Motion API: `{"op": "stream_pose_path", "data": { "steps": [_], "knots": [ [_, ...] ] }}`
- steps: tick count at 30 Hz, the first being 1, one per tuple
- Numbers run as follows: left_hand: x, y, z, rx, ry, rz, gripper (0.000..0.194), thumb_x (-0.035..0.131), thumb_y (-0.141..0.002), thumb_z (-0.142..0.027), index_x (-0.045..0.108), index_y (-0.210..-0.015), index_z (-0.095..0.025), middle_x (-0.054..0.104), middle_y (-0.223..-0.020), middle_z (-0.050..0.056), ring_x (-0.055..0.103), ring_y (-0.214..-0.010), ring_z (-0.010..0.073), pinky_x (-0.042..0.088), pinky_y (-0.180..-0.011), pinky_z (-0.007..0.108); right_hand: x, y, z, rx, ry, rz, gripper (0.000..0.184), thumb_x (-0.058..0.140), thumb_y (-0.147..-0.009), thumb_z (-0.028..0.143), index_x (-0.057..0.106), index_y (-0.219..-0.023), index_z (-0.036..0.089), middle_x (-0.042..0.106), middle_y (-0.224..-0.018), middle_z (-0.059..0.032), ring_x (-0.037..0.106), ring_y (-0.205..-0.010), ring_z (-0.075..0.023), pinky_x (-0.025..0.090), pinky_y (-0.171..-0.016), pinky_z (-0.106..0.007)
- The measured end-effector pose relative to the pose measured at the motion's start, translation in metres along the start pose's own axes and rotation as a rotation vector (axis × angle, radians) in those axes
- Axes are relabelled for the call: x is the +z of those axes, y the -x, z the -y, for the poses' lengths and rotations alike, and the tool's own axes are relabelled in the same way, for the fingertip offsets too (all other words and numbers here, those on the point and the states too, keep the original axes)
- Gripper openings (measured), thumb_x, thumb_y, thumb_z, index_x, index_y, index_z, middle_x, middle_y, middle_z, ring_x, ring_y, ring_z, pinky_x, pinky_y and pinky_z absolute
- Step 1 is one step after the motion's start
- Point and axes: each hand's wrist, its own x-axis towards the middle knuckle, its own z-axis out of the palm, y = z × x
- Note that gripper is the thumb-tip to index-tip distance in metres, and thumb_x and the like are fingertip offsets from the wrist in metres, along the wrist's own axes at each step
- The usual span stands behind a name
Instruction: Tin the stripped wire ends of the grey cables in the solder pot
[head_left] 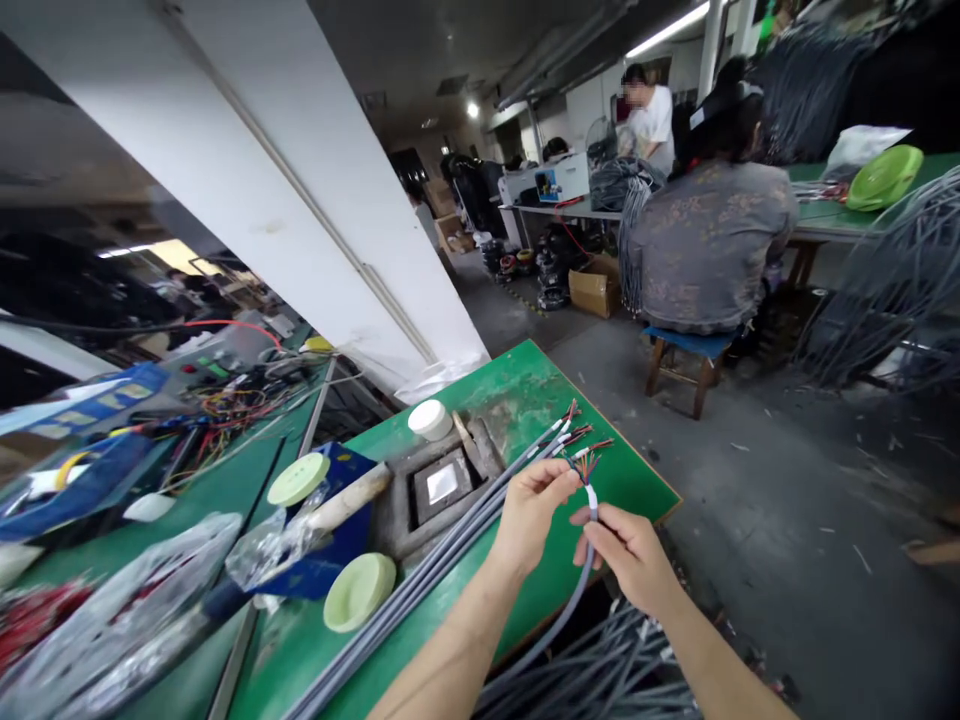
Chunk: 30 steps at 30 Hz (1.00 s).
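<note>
Between the finger and thumb of my right hand (626, 555) is a grey cable (577, 600), just below its white-wrapped end. Thin coloured wires (587, 465) fan out from that end. My left hand (536, 505) pinches at these wires from the left side; its fingertips are closed on some of them. Beneath my left forearm runs a bundle of grey cables (450, 535), laid slantwise over the green table (517, 395). Their stripped ends (581, 432) show bare coloured wires near the table's right side.
A solder pot (442, 485) with a shiny surface sits left of the bundle. Around it are a white round tub (430, 420), a pale green dish (360, 592) and a blue bin (330, 560). More cables (600, 670) hang below. A person (709, 230) sits on a stool.
</note>
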Motion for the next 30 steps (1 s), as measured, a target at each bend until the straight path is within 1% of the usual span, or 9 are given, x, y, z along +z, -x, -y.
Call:
{"op": "stream_pose_path", "data": {
  "steps": [3, 7, 10, 13, 16, 19, 22, 25, 30],
  "knots": [
    [0.003, 0.001, 0.002, 0.032, -0.037, 0.003, 0.014, 0.069, -0.076, -0.027, 0.064, -0.07, -0.016, 0.059, -0.064, -0.002, 0.05, -0.061, 0.0086, 0.041, -0.063, 0.021, -0.004, -0.002, -0.004, -0.027, -0.011, -0.031, 0.029, 0.047, -0.092, 0.039, 0.06, -0.102, 0.016, 0.068, -0.071, -0.0033, 0.06, -0.063, -0.0136, 0.048, -0.06, -0.025],
    [0.009, 0.003, 0.005, 0.046, -0.088, 0.013, 0.014, 0.069, -0.076, -0.027, 0.064, -0.07, -0.016, 0.062, -0.065, -0.002, 0.054, -0.064, 0.0093, 0.043, -0.065, 0.021, -0.008, -0.005, -0.007, -0.081, -0.008, -0.129, 0.023, 0.049, -0.091, 0.038, 0.059, -0.097, 0.018, 0.065, -0.069, -0.0011, 0.057, -0.06, -0.0125, 0.046, -0.057, -0.023],
    [0.012, 0.004, 0.008, 0.037, -0.086, -0.017, 0.011, 0.071, -0.074, -0.027, 0.067, -0.074, -0.016, 0.065, -0.069, 0.0, 0.056, -0.066, 0.0101, 0.045, -0.066, 0.021, -0.01, -0.006, -0.006, -0.118, 0.004, -0.117, 0.021, 0.047, -0.092, 0.036, 0.059, -0.092, 0.019, 0.064, -0.068, -0.0005, 0.057, -0.06, -0.0121, 0.045, -0.058, -0.022],
    [0.013, 0.004, 0.012, -0.007, -0.004, -0.013, 0.011, 0.071, -0.074, -0.026, 0.068, -0.074, -0.016, 0.064, -0.069, 0.0, 0.055, -0.064, 0.0094, 0.046, -0.065, 0.021, -0.012, -0.006, -0.003, -0.14, 0.01, -0.089, 0.022, 0.045, -0.093, 0.035, 0.06, -0.093, 0.019, 0.063, -0.067, -0.0001, 0.057, -0.061, -0.0119, 0.045, -0.06, -0.022],
    [0.014, 0.006, 0.013, -0.087, 0.153, 0.013, 0.012, 0.071, -0.074, -0.025, 0.065, -0.07, -0.015, 0.06, -0.062, -0.001, 0.052, -0.058, 0.0083, 0.046, -0.06, 0.021, -0.012, -0.006, 0.001, -0.155, 0.01, -0.06, 0.023, 0.044, -0.094, 0.034, 0.061, -0.095, 0.019, 0.063, -0.067, 0.0001, 0.056, -0.06, -0.0117, 0.044, -0.061, -0.022],
    [0.015, 0.01, 0.01, -0.155, 0.276, 0.006, 0.014, 0.071, -0.073, -0.025, 0.063, -0.071, -0.014, 0.055, -0.059, -0.002, 0.05, -0.055, 0.0081, 0.043, -0.052, 0.019, -0.009, -0.004, 0.005, -0.161, 0.006, -0.026, 0.024, 0.044, -0.094, 0.034, 0.062, -0.095, 0.018, 0.063, -0.066, 0.0001, 0.055, -0.06, -0.0115, 0.044, -0.061, -0.022],
    [0.015, 0.017, 0.005, -0.178, 0.333, -0.003, 0.015, 0.07, -0.073, -0.025, 0.06, -0.072, -0.015, 0.052, -0.058, -0.003, 0.048, -0.052, 0.008, 0.04, -0.046, 0.018, -0.004, -0.002, 0.008, -0.157, 0.004, 0.004, 0.025, 0.043, -0.094, 0.035, 0.062, -0.096, 0.017, 0.063, -0.065, 0.0, 0.055, -0.059, -0.0113, 0.043, -0.061, -0.022],
    [0.01, 0.026, 0.003, -0.135, 0.344, -0.026, 0.015, 0.07, -0.072, -0.024, 0.058, -0.072, -0.016, 0.052, -0.061, -0.003, 0.047, -0.051, 0.0077, 0.04, -0.045, 0.018, 0.003, -0.001, 0.013, -0.155, 0.011, 0.019, 0.027, 0.043, -0.094, 0.037, 0.062, -0.095, 0.017, 0.063, -0.065, 0.0001, 0.053, -0.058, -0.011, 0.042, -0.06, -0.022],
    [-0.01, 0.042, 0.005, 0.03, 0.295, -0.094, 0.014, 0.074, -0.067, -0.018, 0.06, -0.068, -0.015, 0.058, -0.075, -0.001, 0.053, -0.062, 0.0075, 0.046, -0.062, 0.019, 0.022, 0.001, 0.023, -0.178, 0.025, 0.05, 0.028, 0.043, -0.095, 0.037, 0.063, -0.093, 0.017, 0.062, -0.063, 0.0003, 0.051, -0.057, -0.0105, 0.039, -0.058, -0.022]
  ]
}}
